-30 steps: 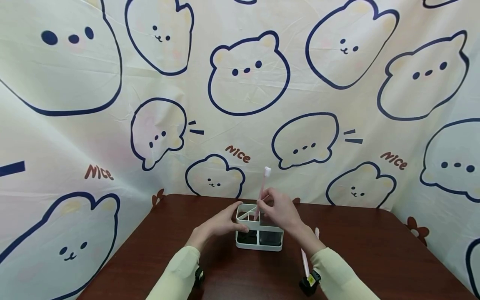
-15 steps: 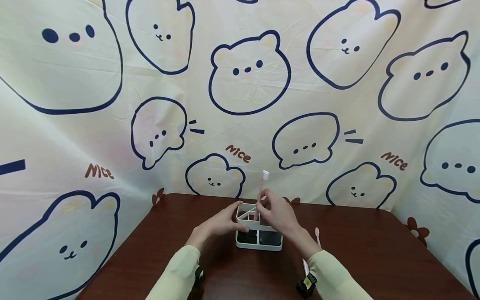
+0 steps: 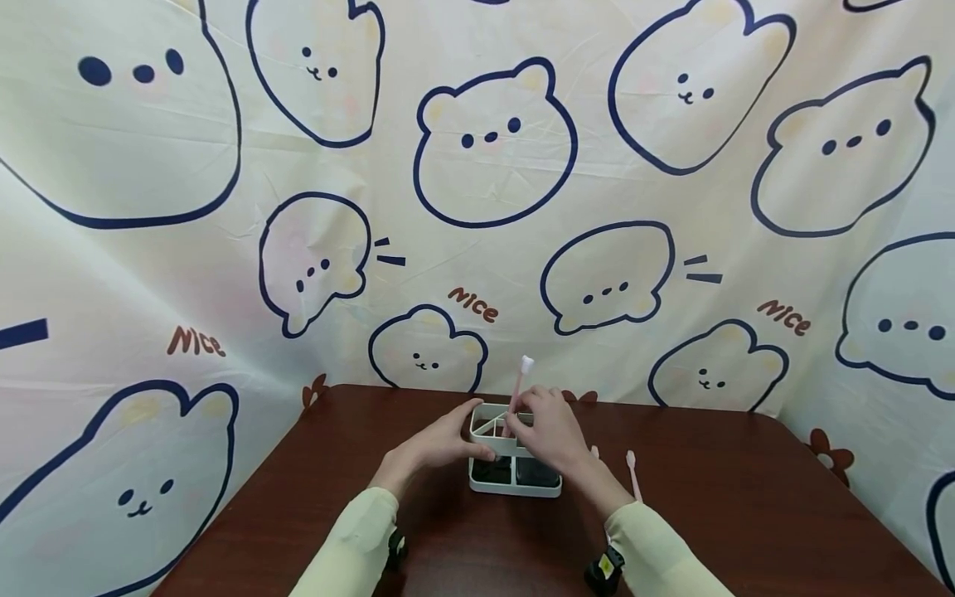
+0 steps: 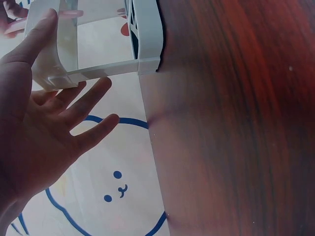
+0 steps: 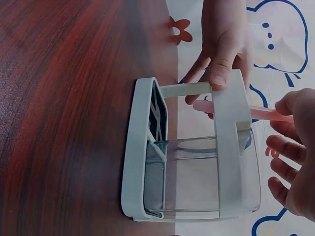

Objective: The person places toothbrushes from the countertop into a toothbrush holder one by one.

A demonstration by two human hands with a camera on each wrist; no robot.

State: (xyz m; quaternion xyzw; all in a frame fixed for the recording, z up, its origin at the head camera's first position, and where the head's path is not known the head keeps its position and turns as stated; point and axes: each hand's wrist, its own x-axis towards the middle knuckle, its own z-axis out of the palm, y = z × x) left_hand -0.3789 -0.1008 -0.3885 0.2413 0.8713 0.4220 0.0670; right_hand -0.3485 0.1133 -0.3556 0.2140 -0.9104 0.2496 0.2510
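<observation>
Pink toothbrush [image 3: 518,390] stands in the white organizer [image 3: 515,481] near the desk's [image 3: 746,514] far edge, pinched by the right hand [image 3: 548,431]. Left hand [image 3: 440,444] steadies the organizer, fingers straight. "Nice" marks the backdrop [image 3: 473,305].

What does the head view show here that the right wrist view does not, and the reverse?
Only the head view shows the toothbrush's bristle head sticking up, a second pink toothbrush lying on the table, and the bear-print cloth in full. Only the right wrist view shows the organizer's clear front compartment close up. Both show the left hand steadying the white organizer and the right hand pinching the pink toothbrush handle.
</observation>
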